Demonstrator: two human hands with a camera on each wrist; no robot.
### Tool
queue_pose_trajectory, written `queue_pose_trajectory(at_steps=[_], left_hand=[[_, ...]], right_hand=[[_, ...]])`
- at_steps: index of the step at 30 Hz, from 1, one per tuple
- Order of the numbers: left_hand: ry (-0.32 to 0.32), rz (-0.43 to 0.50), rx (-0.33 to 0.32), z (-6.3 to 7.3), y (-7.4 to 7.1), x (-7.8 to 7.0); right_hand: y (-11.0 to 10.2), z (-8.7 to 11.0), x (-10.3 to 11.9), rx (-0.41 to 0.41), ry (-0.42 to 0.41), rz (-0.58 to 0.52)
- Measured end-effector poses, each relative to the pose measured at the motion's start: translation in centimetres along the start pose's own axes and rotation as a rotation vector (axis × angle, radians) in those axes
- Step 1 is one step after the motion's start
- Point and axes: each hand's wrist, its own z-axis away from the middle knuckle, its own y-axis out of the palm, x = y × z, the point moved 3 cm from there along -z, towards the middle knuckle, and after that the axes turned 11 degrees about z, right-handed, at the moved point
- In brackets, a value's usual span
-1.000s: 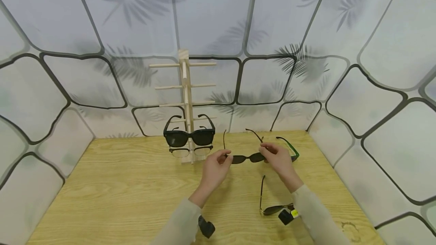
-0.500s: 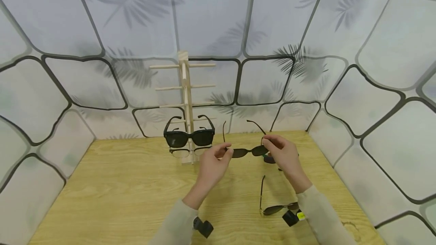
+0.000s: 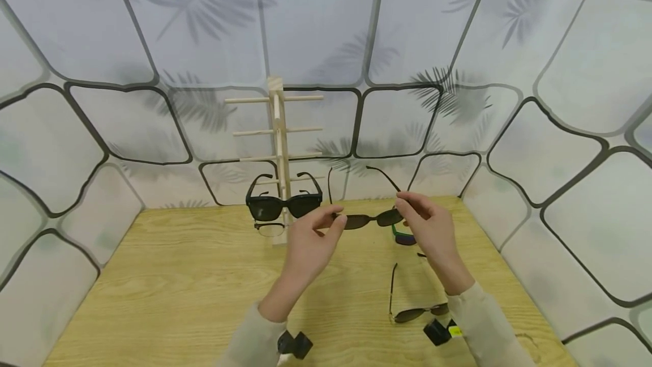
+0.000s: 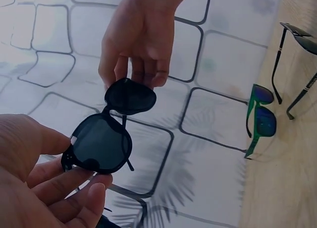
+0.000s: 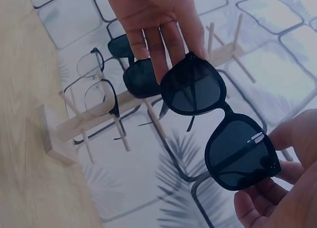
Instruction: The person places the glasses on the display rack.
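Observation:
A pair of black sunglasses [image 3: 389, 217] is held up off the table between both hands, its temples unfolded and pointing away. My left hand [image 3: 311, 242] pinches one outer end of the frame between thumb and fingers. The other end is pinched by my right hand [image 3: 430, 234]. Close up in the right wrist view, the dark sunglasses [image 5: 193, 86] show round lenses, with a small pale label on one. Left of the hands stands a wooden eyewear rack [image 3: 278, 129]. Thick black sunglasses [image 3: 267, 208] and, below them, thin-rimmed glasses [image 3: 270, 229] sit on its lower pegs.
Green-framed sunglasses [image 3: 404, 238] lie on the wooden table [image 3: 178, 287], partly behind my right hand. Nearer, thin metal-framed sunglasses [image 3: 410, 315] lie with temples unfolded, partly covered by the right wrist camera [image 3: 437, 333]. Patterned cloth walls [image 3: 316, 33] close in the back and sides.
Both hands have raised the black sunglasses higher off the table and drawn them slightly nearer. The left hand now covers part of the thin-rimmed glasses on the rack.

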Motion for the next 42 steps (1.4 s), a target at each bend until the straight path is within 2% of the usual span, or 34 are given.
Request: queue_pose_trajectory(at_steps=[9,14,18,22,29,38,42], left_hand=[[0.082,-0.003,-0.048,0.3,-1.6,-2.0],[0.055,-0.008,-0.05,0.4,-2.8,-2.4],[0.029,-0.004,-0.051,0.5,-3.8,-2.6],[0.029,0.005,-0.06,0.6,-4.6,-2.9],[0.004,0.008,-0.073,0.8,-5.8,-3.6],[0.003,-0.019,-0.109,0.9,-7.2,-4.0],[-0.016,-0.033,-0.118,1.0,-7.7,-4.1]], right_hand=[[0.1,0.5,2.2,-0.012,-0.038,-0.04],[0.5,0.4,3.1,-0.004,-0.071,-0.032],[1.0,0.5,3.7,0.019,-0.11,-0.064],[1.5,0.6,4.4,0.029,-0.142,-0.098],[2.3,0.7,5.6,0.056,-0.157,-0.123],[3.4,0.5,6.7,0.069,-0.176,-0.115],[3.9,0.4,7.0,0.071,-0.188,-0.106]])
